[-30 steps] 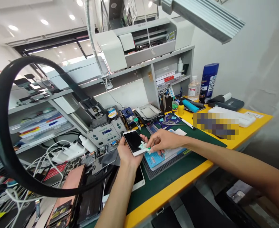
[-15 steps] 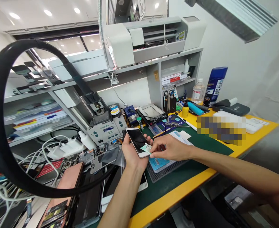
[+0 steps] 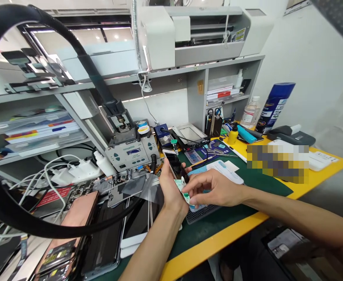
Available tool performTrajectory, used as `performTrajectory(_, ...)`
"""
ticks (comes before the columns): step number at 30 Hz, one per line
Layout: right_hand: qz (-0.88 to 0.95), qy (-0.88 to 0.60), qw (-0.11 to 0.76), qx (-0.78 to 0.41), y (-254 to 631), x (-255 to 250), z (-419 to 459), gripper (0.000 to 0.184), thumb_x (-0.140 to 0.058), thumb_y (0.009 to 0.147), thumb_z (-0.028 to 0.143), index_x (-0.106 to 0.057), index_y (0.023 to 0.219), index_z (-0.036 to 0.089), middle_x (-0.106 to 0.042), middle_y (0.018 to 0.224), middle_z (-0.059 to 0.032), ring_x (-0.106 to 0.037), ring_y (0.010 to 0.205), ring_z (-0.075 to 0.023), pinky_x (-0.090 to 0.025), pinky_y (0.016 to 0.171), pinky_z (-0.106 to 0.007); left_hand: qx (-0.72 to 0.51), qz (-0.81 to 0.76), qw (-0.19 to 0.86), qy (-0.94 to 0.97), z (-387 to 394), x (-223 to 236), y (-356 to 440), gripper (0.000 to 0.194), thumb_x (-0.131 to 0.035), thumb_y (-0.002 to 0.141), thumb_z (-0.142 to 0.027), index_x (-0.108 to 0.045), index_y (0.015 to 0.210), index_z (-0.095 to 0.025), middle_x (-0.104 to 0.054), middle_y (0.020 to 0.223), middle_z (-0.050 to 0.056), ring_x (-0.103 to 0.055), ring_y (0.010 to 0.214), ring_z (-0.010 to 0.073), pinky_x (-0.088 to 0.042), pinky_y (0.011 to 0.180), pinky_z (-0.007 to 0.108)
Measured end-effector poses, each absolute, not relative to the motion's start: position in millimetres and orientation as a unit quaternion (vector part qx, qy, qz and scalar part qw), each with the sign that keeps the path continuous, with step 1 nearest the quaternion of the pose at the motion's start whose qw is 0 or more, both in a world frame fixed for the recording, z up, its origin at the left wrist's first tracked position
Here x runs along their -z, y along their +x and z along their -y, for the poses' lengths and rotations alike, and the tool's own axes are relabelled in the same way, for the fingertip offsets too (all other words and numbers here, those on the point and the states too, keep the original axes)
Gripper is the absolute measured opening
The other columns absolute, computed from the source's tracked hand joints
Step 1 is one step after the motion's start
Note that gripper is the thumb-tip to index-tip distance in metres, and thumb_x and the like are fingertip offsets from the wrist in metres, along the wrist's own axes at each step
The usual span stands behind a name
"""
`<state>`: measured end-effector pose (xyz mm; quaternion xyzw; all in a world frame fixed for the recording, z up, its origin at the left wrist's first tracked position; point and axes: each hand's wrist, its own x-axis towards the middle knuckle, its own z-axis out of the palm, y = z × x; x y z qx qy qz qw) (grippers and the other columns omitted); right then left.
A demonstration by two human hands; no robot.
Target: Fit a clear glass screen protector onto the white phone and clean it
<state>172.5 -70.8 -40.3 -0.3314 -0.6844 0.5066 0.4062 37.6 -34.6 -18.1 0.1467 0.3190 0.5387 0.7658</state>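
In the head view, my left hand (image 3: 171, 193) is closed round a white-edged smartphone (image 3: 175, 164), its dark screen facing up and tilted. Over the phone's lower end, the bent fingers of my right hand (image 3: 218, 188) pinch a small, crumpled white-and-green piece (image 3: 183, 189), which looks like a wipe or its sachet. It overlaps the phone's near end and hides that part. Beneath my right hand lies a blue-and-white flat pack (image 3: 225, 171) on a dark perforated pad (image 3: 202, 214).
A magnifier-like black ring (image 3: 2, 207) arches over the left side. Several phones and parts, including a pink phone back (image 3: 79, 214), crowd the left. A repair station (image 3: 133, 156) stands behind. Bottles, a blue spray can (image 3: 273, 109) and a yellow bottle (image 3: 232, 135) stand at the right back.
The phone has tilted more steeply in my left hand. The white-and-green piece has moved down towards the phone's near edge with my right hand. The whole view has shifted.
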Motion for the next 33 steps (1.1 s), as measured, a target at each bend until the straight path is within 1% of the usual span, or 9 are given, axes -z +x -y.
performTrajectory(3,0.719,-0.318,0.418,-0.455,171.1,41.6,71.8,0.026,-0.073,0.085,0.025,-0.076,0.110,0.019,-0.073,0.086,-0.0058,-0.069,0.072,-0.0157,-0.053,0.065,-0.027,-0.537,-0.322,0.762,0.161,35.6,19.5,38.1,0.032,-0.060,0.090,-0.048,-0.066,0.092,-0.017,-0.064,0.075,0.001,-0.065,0.063,0.0142,-0.055,0.066,0.026)
performTrajectory(8,0.788,-0.293,0.464,-0.279,167.9,42.1,71.9,0.018,-0.071,0.086,0.019,-0.078,0.102,0.021,-0.071,0.085,-0.0060,-0.065,0.075,-0.0152,-0.052,0.070,-0.028,-0.538,-0.316,0.756,0.198,35.7,21.7,39.2,0.030,-0.063,0.089,-0.048,-0.064,0.092,-0.018,-0.063,0.076,0.000,-0.062,0.065,0.0130,-0.051,0.063,0.024)
performTrajectory(12,0.779,-0.294,0.480,-0.278,167.1,43.8,69.6,0.015,-0.073,0.086,0.021,-0.079,0.100,0.020,-0.071,0.081,-0.0055,-0.065,0.073,-0.0155,-0.053,0.073,-0.030,-0.544,-0.322,0.748,0.202,36.1,22.4,40.1,0.030,-0.070,0.084,-0.045,-0.062,0.098,-0.020,-0.063,0.084,-0.001,-0.061,0.068,0.0111,-0.047,0.061,0.021)
performTrajectory(15,0.763,-0.287,0.500,-0.292,165.5,43.9,69.0,0.012,-0.075,0.084,0.020,-0.079,0.095,0.018,-0.071,0.078,-0.0053,-0.064,0.069,-0.0151,-0.052,0.068,-0.029,-0.542,-0.323,0.740,0.233,36.3,23.3,40.0,0.034,-0.072,0.082,-0.045,-0.063,0.102,-0.020,-0.064,0.084,0.000,-0.063,0.072,0.0126,-0.049,0.066,0.022)
performTrajectory(21,0.745,-0.294,0.530,-0.278,164.1,43.0,66.6,0.007,-0.074,0.084,0.020,-0.078,0.090,0.019,-0.070,0.074,-0.0029,-0.059,0.063,-0.0134,-0.051,0.066,-0.029,-0.555,-0.301,0.723,0.281,38.8,27.4,41.3,0.038,-0.063,0.088,-0.051,-0.065,0.112,-0.022,-0.066,0.089,0.001,-0.066,0.081,0.0158,-0.052,0.076,0.026)
performTrajectory(24,0.738,-0.299,0.553,-0.246,166.2,42.0,63.3,0.009,-0.075,0.084,0.024,-0.078,0.092,0.020,-0.068,0.070,-0.0021,-0.059,0.063,-0.0143,-0.051,0.067,-0.030,-0.564,-0.276,0.714,0.310,42.4,28.6,43.5,0.042,-0.052,0.094,-0.055,-0.065,0.118,-0.022,-0.068,0.093,0.003,-0.067,0.088,0.0186,-0.053,0.081,0.029)
performTrajectory(27,0.731,-0.302,0.580,-0.194,168.5,38.7,61.3,0.010,-0.074,0.085,0.023,-0.078,0.093,0.020,-0.069,0.072,-0.0034,-0.062,0.066,-0.0157,-0.051,0.064,-0.030,-0.567,-0.260,0.714,0.318,45.9,30.1,46.0,0.048,-0.047,0.096,-0.058,-0.064,0.123,-0.022,-0.070,0.108,0.006,-0.066,0.105,0.0218,-0.052,0.090,0.031)
performTrajectory(30,0.724,-0.304,0.604,-0.137,169.7,33.2,60.8,0.010,-0.071,0.087,0.022,-0.077,0.095,0.021,-0.069,0.073,-0.0040,-0.061,0.065,-0.0153,-0.050,0.060,-0.029,-0.561,-0.247,0.723,0.321,47.7,33.0,48.3,0.048,-0.047,0.096,-0.060,-0.065,0.125,-0.026,-0.069,0.122,0.006,-0.060,0.121,0.0219,-0.050,0.096,0.030)
performTrajectory(33,0.715,-0.300,0.622,-0.104,169.7,28.9,59.7,0.010,-0.069,0.088,0.022,-0.077,0.094,0.021,-0.069,0.073,-0.0045,-0.060,0.063,-0.0149,-0.050,0.057,-0.028,-0.548,-0.236,0.725,0.344,47.5,36.6,49.5,0.045,-0.053,0.093,-0.059,-0.068,0.120,-0.026,-0.071,0.117,0.005,-0.058,0.124,0.0205,-0.047,0.100,0.028)
